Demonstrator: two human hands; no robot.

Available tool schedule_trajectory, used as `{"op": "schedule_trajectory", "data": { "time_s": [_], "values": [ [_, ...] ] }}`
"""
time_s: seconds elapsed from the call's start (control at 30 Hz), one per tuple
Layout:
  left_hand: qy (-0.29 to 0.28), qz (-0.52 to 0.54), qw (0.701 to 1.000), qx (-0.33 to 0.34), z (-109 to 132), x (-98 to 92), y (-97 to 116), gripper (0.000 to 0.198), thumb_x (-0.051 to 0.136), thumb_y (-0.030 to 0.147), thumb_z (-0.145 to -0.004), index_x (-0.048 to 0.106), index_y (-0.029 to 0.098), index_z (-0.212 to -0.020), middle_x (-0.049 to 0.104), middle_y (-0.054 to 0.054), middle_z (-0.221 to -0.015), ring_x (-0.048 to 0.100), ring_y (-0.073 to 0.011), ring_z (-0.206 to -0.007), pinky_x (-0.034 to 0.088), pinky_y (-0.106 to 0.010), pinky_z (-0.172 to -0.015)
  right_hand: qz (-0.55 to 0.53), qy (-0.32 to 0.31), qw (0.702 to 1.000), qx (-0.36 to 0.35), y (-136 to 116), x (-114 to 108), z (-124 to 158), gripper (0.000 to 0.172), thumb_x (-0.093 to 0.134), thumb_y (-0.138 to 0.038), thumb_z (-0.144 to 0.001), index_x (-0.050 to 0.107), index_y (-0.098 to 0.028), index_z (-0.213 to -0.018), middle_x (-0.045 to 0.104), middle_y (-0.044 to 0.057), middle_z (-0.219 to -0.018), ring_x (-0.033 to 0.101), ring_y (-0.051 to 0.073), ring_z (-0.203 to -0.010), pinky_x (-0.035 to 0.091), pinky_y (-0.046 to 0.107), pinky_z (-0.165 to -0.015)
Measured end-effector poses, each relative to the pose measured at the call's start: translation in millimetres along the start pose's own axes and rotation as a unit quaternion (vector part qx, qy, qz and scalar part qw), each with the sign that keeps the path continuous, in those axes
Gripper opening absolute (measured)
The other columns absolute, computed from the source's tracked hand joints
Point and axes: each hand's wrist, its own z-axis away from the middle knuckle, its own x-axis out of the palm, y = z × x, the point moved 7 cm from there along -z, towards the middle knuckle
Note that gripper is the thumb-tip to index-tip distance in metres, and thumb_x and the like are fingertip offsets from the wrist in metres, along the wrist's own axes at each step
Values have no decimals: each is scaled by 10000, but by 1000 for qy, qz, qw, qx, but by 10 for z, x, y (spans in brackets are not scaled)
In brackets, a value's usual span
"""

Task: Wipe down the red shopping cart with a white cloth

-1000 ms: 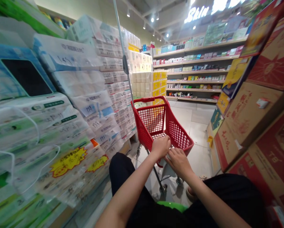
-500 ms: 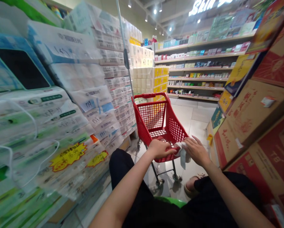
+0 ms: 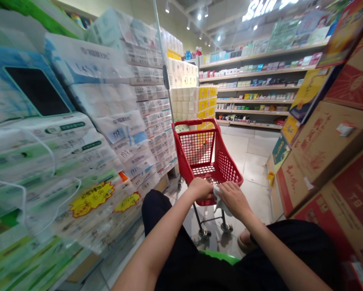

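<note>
A small red shopping cart point(image 3: 226, 161) with a lattice basket stands on the tiles in front of me. My left hand point(image 3: 201, 189) is closed over the near rim of the cart, its fingers wrapped round the edge. Just to its right, my right hand point(image 3: 233, 199) presses a white cloth point(image 3: 220, 199) against the same rim. Part of the cloth hangs below the fingers. The two hands are close together, and the cart's basket holds nothing that I can see.
Stacked tissue packs point(image 3: 105, 105) rise on the left, with a black-screened device point(image 3: 38, 91) and a white cable. Cardboard cartons point(image 3: 323, 141) line the right side. Shelves of small goods point(image 3: 254, 87) stand at the back. A green seat edge point(image 3: 220, 256) shows between my legs.
My right hand has slid left along the rim with the cloth, closer to my left hand. The view has shifted slightly.
</note>
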Motion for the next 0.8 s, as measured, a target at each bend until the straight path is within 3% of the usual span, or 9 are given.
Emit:
{"op": "schedule_trajectory", "data": {
  "time_s": [0.07,0.2,0.3,0.47,0.67,0.8],
  "values": [
    [9,0,1000,16,49,-28,-5,426,505,613,-837,692,230,-840,713,-81,-796,682,-244,-753,450,-293,-618,-4,-13,1000,-24,107,-4,37,290,384,-360,-974,597,-214,-1105,651,58,-1014,544,192,-1006,348,360,-971],
    [22,-4,999,49,147,-93,-11,512,437,674,-852,675,225,-798,701,-67,-754,675,-220,-710,412,-263,-564,-1,-3,999,-40,597,-104,161,308,371,-338,-979,583,-223,-1170,648,57,-1153,538,186,-1157,288,407,-1078],
    [22,-4,997,77,204,-117,-10,505,438,668,-858,658,223,-773,693,-53,-729,662,-198,-679,399,-250,-557,-28,-35,994,-102,839,-146,187,317,361,-320,-979,574,-242,-1202,625,32,-1238,478,174,-1267,237,426,-1136],
    [12,-3,994,106,239,-106,-44,442,477,624,-861,656,230,-771,686,-42,-703,649,-180,-651,391,-244,-555,-75,-82,983,-144,974,-115,28,306,368,-329,-974,592,-259,-1172,635,2,-1230,464,161,-1290,225,440,-1165],
    [8,-7,994,111,178,-78,-66,436,481,619,-860,658,229,-775,681,-44,-681,649,-190,-635,376,-251,-533,-76,-50,990,-105,1165,14,-239,320,382,-335,-966,614,-219,-1153,628,43,-1244,517,186,-1237,280,471,-1144],
    [19,-4,995,94,140,-62,-70,435,478,606,-866,653,223,-759,685,-46,-693,653,-190,-641,376,-252,-536,-67,-18,995,-67,1172,74,-269,306,386,-332,-967,612,-205,-1130,635,59,-1223,525,189,-1225,303,466,-1130]
  ]
}}
